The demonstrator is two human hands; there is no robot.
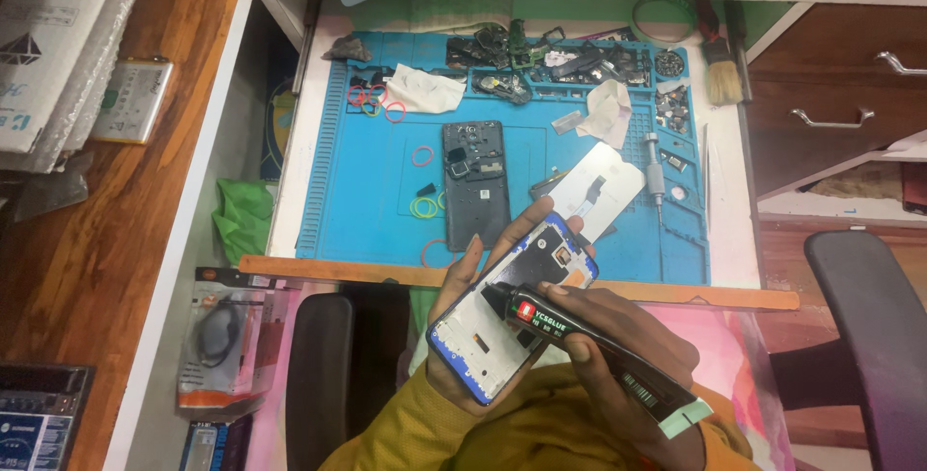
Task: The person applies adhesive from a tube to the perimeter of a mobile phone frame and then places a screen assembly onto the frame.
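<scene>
The left hand (pixel 463 321) grips a blue phone frame (pixel 512 307); the right hand (pixel 603 346) clamps a black glue tube (pixel 589 355), nozzle touching the frame, near the blue mat (pixel 367 191).

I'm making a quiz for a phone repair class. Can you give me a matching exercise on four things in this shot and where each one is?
Things:
1. blue phone frame
2. black glue tube
3. brush
4. dark phone body

Places:
A. lying flat in the middle of the blue mat
B. gripped in the right hand
C. held up by the left hand
D. at the mat's far right corner

Pairs: 1-C, 2-B, 3-D, 4-A
</scene>
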